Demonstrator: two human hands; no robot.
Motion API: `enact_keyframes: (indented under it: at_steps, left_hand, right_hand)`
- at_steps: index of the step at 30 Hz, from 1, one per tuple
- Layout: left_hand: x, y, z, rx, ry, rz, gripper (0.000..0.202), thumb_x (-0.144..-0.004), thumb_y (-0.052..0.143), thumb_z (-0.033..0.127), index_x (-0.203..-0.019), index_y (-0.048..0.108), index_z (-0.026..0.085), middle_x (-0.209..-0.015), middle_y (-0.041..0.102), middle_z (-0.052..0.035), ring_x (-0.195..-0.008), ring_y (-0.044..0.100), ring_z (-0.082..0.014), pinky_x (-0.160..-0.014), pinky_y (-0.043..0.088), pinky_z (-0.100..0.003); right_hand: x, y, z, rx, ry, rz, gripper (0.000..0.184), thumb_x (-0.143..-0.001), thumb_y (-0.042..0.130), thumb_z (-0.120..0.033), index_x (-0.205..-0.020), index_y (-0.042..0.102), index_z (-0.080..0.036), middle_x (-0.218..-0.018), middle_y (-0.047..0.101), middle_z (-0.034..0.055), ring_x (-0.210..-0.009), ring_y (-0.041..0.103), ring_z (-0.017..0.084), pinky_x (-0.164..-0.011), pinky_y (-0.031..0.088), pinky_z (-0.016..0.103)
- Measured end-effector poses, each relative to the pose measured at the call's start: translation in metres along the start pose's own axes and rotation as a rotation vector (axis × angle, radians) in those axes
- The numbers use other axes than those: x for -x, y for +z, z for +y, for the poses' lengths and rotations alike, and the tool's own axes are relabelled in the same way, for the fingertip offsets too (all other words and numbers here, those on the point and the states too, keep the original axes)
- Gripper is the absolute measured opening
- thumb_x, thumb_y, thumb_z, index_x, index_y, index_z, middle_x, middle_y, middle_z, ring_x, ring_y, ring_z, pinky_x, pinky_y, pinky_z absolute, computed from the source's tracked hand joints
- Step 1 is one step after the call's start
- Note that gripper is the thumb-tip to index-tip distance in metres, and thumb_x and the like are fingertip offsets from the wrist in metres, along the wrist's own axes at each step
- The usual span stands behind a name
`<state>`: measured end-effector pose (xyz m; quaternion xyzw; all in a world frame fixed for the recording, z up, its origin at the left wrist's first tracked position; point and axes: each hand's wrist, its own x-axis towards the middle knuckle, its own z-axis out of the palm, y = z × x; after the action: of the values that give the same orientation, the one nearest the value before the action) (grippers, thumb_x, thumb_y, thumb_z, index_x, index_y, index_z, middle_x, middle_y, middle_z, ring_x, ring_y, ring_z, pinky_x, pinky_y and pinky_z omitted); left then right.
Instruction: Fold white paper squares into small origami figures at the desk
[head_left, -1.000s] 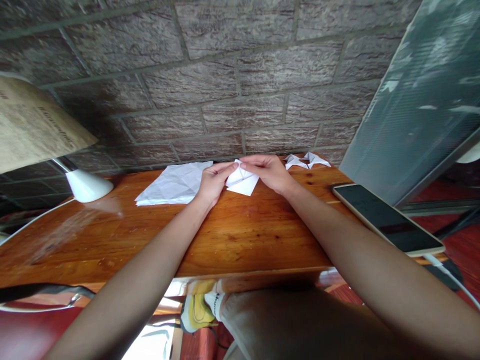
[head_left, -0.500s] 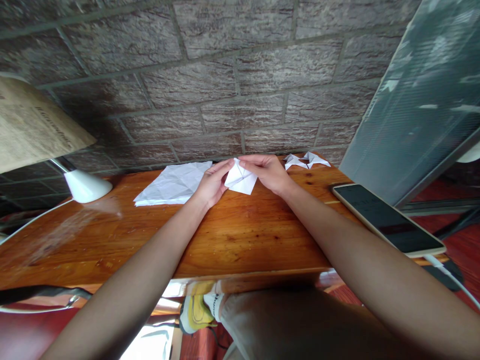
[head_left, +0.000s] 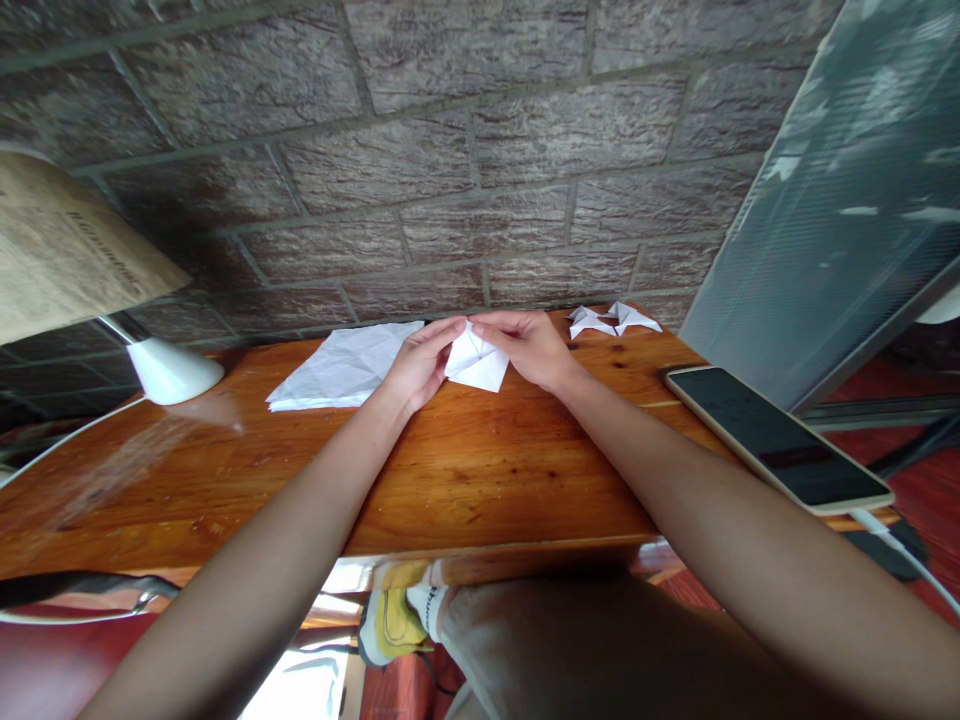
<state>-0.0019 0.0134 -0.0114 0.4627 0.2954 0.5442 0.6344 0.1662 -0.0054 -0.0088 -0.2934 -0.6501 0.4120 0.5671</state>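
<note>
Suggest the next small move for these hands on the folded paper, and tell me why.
I'd probably press the creases firmer with the thumbs, working down from the top corner. The left hand and right hand already pinch the folded paper near that corner, fold lines show on its face, and its lower edge is unheld.

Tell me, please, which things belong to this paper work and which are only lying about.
In the job: folded white paper, held in left hand and right hand; probably creased paper sheets, folded paper shapes.

Lying about: smartphone, phone cable, table lamp.
</note>
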Motion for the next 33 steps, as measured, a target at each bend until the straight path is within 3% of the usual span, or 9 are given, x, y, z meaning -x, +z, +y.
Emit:
enact_keyframes:
  at_steps: [5, 12, 27, 33]
  left_hand:
    - [0.002, 0.002, -0.001, -0.064, 0.085, 0.026, 0.036, -0.055, 0.093, 0.032, -0.085, 0.078, 0.016, -0.079, 0.076, -0.0041, -0.076, 0.068, -0.0172, -0.078, 0.051, -0.031]
    - [-0.001, 0.002, -0.007, -0.137, 0.229, 0.087, 0.033, -0.055, 0.092, 0.035, -0.078, 0.077, 0.018, -0.072, 0.071, -0.0009, -0.067, 0.061, -0.0134, -0.070, 0.047, -0.028]
    - [0.005, 0.005, -0.005, -0.382, 0.324, 0.049, 0.028, -0.063, 0.087, 0.041, -0.075, 0.076, 0.018, -0.075, 0.071, -0.0020, -0.069, 0.057, -0.0143, -0.065, 0.043, -0.025]
    - [0.004, 0.007, -0.007, -0.343, 0.319, 0.099, 0.029, -0.063, 0.087, 0.040, -0.075, 0.076, 0.017, -0.074, 0.069, -0.0018, -0.066, 0.055, -0.0132, -0.064, 0.041, -0.025]
  right_hand:
    - [0.000, 0.000, 0.000, 0.026, 0.007, 0.021, 0.042, -0.073, 0.079, -0.054, -0.097, 0.078, -0.019, -0.102, 0.079, 0.0059, -0.095, 0.071, 0.021, -0.089, 0.054, 0.036]
    - [-0.001, -0.002, -0.007, 0.128, 0.058, 0.054, 0.047, -0.067, 0.081, -0.059, -0.085, 0.068, -0.018, -0.077, 0.074, 0.0031, -0.069, 0.063, 0.015, -0.063, 0.047, 0.027]
    - [-0.002, -0.017, -0.010, 0.153, 0.101, -0.114, 0.047, -0.066, 0.081, -0.060, -0.072, 0.065, -0.016, -0.070, 0.068, 0.0015, -0.064, 0.056, 0.013, -0.060, 0.040, 0.026]
    - [-0.004, -0.013, -0.007, 0.090, 0.110, -0.052, 0.046, -0.066, 0.082, -0.058, -0.075, 0.061, -0.019, -0.070, 0.069, 0.0013, -0.061, 0.056, 0.013, -0.056, 0.039, 0.026]
